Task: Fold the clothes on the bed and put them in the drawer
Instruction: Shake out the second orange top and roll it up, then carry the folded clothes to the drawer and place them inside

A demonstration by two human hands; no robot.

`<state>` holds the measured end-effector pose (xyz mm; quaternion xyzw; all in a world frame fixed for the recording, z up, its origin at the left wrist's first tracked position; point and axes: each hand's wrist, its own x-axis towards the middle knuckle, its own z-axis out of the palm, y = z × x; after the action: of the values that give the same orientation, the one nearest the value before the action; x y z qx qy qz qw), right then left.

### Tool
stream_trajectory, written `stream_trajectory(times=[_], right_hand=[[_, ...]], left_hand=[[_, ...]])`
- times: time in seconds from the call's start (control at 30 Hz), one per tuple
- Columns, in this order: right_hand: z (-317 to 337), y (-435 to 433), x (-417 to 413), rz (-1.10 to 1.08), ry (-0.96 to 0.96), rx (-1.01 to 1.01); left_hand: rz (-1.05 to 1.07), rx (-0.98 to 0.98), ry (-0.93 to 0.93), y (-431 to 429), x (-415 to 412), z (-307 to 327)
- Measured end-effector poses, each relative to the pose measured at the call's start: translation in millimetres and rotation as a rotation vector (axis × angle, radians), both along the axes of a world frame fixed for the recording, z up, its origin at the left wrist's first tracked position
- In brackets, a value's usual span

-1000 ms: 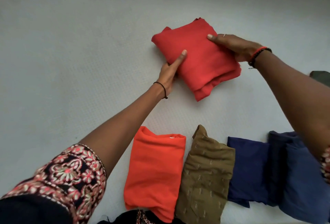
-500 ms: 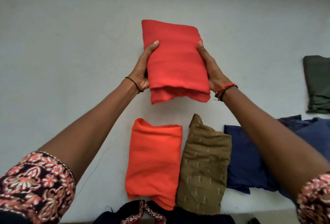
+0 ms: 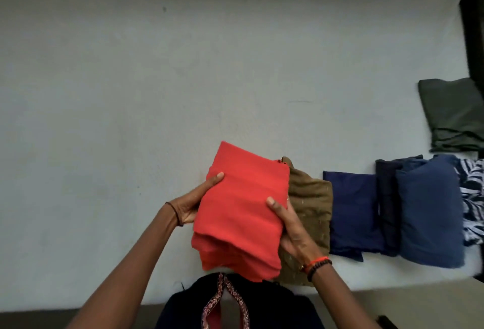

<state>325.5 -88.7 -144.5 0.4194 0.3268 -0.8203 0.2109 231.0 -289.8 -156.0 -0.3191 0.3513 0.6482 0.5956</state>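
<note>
Nearer now: red folded cloth [image 3: 239, 205], beside the olive cloth [image 3: 311, 205]

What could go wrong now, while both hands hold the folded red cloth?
1. The left hand and right hand grip the red cloth only at its sides, so its layers may slip open.
2. The right hand lies over the olive cloth and could rumple it.

Folded red garment [image 3: 241, 205] (tilted) partly covers the olive garment [image 3: 311, 203].

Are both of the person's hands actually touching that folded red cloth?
Touching. The head view shows the left hand and right hand gripping the red cloth by its opposite edges, each thumb pressed on top.
</note>
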Motion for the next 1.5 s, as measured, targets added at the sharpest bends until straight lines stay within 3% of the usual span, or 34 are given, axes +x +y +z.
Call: stream_trajectory(times=[0.2,0.43,0.67,0.9,1.27,1.5], right_hand=[[-29,-7,35,0.022,-0.046,0.137],[-28,-8,32,0.044,-0.006,0.105],[-35,-17,28,0.308,-0.075,0.682],[-20,-12,26,0.529,-0.123,0.848],[69,4,42,0.571,-0.115,0.933],[118,-16,69,0.510,-0.047,0.923]], left_hand=[[0.025,-0.238,0.209,-7,56,-26],[0.076,-0.507,0.489,-2,83,-20],[-0.209,-0.818,0.692,5,92,-20],[-0.339,-1.002,0.691,14,95,15],[-0.405,-0.936,0.779,0,101,96],[-0.401,-0.781,0.807,-1,121,128]])
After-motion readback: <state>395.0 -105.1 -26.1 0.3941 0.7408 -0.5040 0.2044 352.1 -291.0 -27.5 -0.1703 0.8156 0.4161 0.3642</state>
